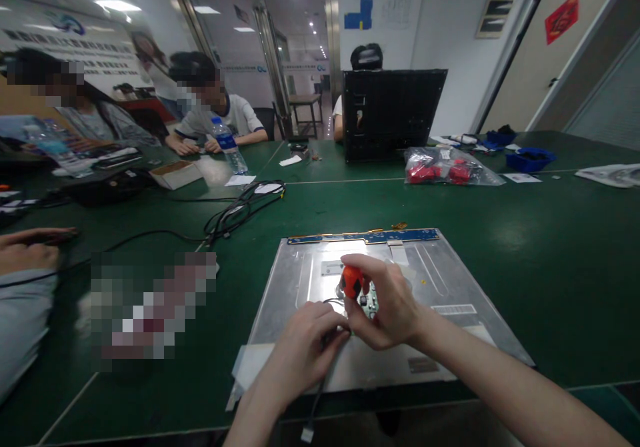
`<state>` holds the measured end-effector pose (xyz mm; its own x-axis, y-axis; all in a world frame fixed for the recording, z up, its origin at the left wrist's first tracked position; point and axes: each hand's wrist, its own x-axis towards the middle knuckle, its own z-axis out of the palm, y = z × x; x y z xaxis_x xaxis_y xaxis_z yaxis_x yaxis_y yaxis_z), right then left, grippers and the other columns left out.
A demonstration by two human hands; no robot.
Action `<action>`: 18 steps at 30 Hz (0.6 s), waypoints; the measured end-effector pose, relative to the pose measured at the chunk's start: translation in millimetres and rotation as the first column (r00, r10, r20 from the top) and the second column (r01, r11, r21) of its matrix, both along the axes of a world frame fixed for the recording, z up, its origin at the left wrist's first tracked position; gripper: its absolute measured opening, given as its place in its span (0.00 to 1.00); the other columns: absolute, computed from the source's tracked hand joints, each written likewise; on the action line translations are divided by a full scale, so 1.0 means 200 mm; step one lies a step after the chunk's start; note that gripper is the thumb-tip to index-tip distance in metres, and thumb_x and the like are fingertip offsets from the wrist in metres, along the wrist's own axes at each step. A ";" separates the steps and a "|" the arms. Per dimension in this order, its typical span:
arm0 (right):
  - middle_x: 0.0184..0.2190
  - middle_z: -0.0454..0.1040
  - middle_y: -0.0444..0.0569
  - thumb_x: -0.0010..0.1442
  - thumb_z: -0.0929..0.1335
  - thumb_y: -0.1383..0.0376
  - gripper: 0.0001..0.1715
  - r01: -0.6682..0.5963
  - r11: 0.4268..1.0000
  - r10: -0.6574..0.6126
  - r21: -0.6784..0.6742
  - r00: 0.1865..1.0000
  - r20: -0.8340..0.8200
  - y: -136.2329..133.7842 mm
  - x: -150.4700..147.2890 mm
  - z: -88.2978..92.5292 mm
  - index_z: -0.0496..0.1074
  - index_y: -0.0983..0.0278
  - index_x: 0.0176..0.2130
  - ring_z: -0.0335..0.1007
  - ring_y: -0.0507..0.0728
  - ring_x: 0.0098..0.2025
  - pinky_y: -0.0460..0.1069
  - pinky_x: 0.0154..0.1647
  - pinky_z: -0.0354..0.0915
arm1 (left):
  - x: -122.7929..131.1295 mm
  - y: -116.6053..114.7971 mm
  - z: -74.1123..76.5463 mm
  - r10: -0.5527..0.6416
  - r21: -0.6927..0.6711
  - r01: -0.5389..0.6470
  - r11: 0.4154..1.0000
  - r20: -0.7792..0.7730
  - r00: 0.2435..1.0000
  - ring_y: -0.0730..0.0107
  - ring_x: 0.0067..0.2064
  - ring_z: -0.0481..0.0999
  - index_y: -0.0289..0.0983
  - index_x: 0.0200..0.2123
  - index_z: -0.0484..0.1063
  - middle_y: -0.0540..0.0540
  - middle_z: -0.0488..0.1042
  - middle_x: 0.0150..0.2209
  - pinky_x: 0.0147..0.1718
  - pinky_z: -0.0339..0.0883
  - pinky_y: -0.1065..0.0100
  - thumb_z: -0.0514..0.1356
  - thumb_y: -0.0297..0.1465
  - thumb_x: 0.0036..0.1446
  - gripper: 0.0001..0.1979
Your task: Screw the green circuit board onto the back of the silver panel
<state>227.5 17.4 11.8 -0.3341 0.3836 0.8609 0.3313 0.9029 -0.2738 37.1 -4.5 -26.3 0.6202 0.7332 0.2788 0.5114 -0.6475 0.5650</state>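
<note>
A flat silver display panel lies face down before me, with a blue circuit strip along its far edge. My right hand is closed around the red-and-black handle of a screwdriver, held upright over a small green circuit board. The tool's tip is hidden by my fingers. Just left of it, my left hand is closed, fingertips pinched low beside the board; what they grip is hidden. A thin dark cable passes below that hand, its white plug hanging over the table's near edge.
On the green table, black cables lie at left beside a water bottle. A black monitor and a plastic bag of red parts stand farther back. A co-worker's arm rests at far left; other people sit opposite.
</note>
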 end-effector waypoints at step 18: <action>0.32 0.74 0.47 0.61 0.65 0.68 0.27 0.068 0.997 -0.067 0.046 0.997 -0.034 0.00 -0.02 0.00 0.58 0.67 0.58 0.69 0.51 0.25 0.45 0.25 0.68 | 0.00 0.00 0.00 -0.020 -0.008 0.020 1.000 0.034 0.999 0.62 0.37 0.73 0.39 0.36 0.74 0.47 0.75 0.33 0.35 0.64 0.65 0.56 0.22 0.58 0.09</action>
<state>224.3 16.8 11.6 -0.2806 0.3633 0.8884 0.3834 0.8910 -0.2432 36.9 -4.3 -25.3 0.6250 0.7229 0.2945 0.4785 -0.6529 0.5871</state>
